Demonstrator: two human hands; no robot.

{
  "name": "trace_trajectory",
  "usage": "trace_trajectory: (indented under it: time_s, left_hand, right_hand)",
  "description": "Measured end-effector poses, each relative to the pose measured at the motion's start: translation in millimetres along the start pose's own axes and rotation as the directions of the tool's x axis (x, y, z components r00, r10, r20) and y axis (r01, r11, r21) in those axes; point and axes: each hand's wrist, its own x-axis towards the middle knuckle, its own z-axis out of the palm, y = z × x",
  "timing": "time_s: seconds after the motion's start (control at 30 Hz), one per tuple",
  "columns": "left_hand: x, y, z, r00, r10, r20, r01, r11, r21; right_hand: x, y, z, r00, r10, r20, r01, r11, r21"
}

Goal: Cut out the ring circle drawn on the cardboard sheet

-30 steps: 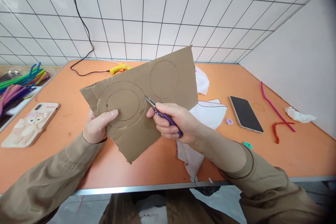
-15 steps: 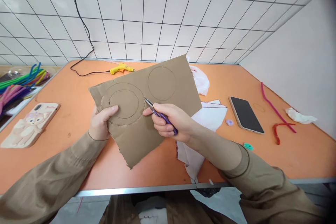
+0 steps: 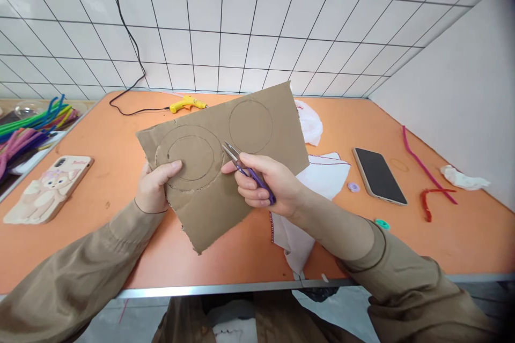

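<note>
A brown cardboard sheet (image 3: pixel 217 198) is held up above the table, tilted, with its left edge gripped by my left hand (image 3: pixel 156 185), thumb on the front face. Two concentric circles are drawn on its left part, and a single circle on its upper right. Along the outer left circle the line looks cut or scored in places. Small purple-handled scissors (image 3: pixel 256 179) are in my right hand (image 3: pixel 269 182), fingers wrapped round the handles. Their blades are slightly parted, the tips at the right side of the outer circle.
On the orange table (image 3: pixel 161 257) lie a yellow glue gun (image 3: pixel 187 104), a cased phone (image 3: pixel 50 187), a dark-screened phone (image 3: pixel 379 176) and a white cloth (image 3: pixel 325 174). Pipe cleaners (image 3: pixel 28 131) are bundled at the far left; a magenta one (image 3: pixel 426 163) and a red one (image 3: pixel 427 206) lie right.
The scissors' blades have parted a little and their tips have moved slightly up. My left hand keeps its grip on the cardboard, which has barely shifted.
</note>
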Motion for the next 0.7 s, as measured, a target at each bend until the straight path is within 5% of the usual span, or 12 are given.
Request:
trace_trajectory:
  time_s: [0.7]
  left_hand:
    - [-0.4, -0.9, -0.2, 1.000, 0.019, 0.013, -0.019, 1.000, 0.023]
  right_hand:
    - [0.0, -1.4, -1.9, 0.999, 0.047, 0.012, -0.047, 0.999, 0.009]
